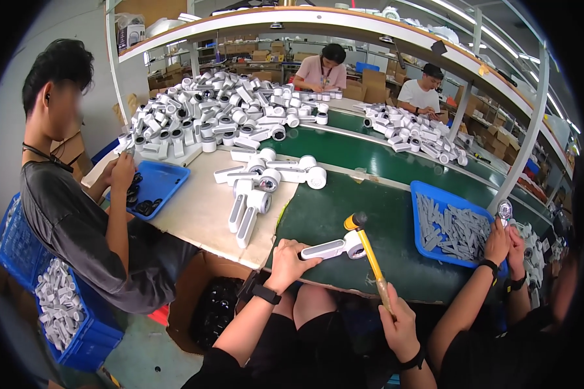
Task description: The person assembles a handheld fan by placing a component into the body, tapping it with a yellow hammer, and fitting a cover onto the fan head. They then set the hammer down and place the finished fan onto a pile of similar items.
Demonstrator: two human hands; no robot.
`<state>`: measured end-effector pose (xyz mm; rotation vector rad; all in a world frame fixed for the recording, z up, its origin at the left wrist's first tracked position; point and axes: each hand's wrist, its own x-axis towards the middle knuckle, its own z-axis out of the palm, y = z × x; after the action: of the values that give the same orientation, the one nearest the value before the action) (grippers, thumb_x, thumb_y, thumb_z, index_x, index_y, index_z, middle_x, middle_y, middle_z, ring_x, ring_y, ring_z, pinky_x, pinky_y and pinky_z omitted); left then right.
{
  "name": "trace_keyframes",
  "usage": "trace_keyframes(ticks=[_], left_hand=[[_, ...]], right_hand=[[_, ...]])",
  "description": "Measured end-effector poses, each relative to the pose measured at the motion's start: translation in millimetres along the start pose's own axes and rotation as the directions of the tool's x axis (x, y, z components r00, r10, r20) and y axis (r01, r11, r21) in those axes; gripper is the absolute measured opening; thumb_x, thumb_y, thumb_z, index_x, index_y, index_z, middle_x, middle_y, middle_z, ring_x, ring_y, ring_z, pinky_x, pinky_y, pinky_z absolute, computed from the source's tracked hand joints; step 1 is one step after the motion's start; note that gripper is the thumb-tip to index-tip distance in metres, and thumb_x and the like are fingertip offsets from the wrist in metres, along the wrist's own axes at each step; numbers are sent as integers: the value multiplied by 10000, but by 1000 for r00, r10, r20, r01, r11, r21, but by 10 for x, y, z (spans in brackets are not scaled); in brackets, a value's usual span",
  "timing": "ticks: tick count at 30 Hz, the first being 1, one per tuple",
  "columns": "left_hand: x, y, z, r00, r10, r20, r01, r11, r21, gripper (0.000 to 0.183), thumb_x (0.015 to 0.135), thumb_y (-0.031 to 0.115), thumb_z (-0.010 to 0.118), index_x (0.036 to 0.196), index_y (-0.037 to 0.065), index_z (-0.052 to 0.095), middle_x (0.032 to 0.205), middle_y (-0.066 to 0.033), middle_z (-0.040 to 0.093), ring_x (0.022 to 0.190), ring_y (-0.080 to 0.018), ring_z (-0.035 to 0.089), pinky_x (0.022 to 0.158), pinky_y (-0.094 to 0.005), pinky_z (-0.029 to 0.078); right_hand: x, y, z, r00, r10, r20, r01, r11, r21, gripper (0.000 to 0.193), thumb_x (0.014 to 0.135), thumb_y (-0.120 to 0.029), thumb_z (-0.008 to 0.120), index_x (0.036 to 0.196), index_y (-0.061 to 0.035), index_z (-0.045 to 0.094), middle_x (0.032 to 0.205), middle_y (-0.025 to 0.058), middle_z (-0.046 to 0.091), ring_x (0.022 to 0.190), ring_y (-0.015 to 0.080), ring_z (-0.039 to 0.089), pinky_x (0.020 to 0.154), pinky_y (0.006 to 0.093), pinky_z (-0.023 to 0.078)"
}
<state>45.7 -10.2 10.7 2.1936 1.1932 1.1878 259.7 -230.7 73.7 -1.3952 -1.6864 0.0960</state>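
My left hand (289, 264) is closed on the grey handle end of a white part with a round ring-shaped head (326, 249), which looks like a handheld fan body. It lies on the green mat at the front of the bench. My right hand (401, 324) grips the wooden end of a mallet (370, 254) with a yellow shaft. The mallet's black-and-yellow head stands over or beside the part's round head; whether they touch I cannot tell. A small group of similar white-and-grey parts (264, 183) lies beyond my left hand on a beige board.
A large heap of white parts (207, 110) fills the back left; a second heap (412, 133) is farther right. A blue tray (435, 258) holds grey strips. Co-workers sit left (110, 214), right (480, 305) and opposite. A carton (191, 305) of black pieces stands below the bench edge.
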Motion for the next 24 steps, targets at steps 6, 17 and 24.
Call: trace_keyframes(ticks=[6, 17, 24], left_hand=[[-43, -40, 19, 1000, 18, -18, -19, 1000, -13, 306, 686, 287, 864, 911, 98, 778, 805, -73, 666, 846, -263, 552, 816, -364, 460], [-63, 12, -52, 996, 85, 7, -83, 982, -169, 419, 809, 265, 805, 1155, 56, 690, 911, -86, 692, 723, -235, 580, 709, -327, 495], [-9, -80, -378, 621, -154, 768, 756, -141, -640, 513, 1017, 479, 478, 1340, 80, 502, 832, -12, 606, 625, -74, 513, 545, -213, 435]], right_hand=[[-37, 42, -41, 986, 136, 100, -137, 991, 1, 539, 880, 14, 618, 1401, 22, 478, 878, 172, 605, 752, 233, 610, 706, 323, 472], [-195, 222, -17, 988, 146, 48, -151, 978, 144, 568, 870, 27, 627, 1416, 30, 471, 807, 37, 616, 667, 113, 563, 630, 252, 471], [-254, 121, 9, 934, 319, 162, -353, 896, 270, 547, 852, 12, 671, 1373, 50, 509, 946, 151, 675, 766, 122, 596, 717, 240, 479]])
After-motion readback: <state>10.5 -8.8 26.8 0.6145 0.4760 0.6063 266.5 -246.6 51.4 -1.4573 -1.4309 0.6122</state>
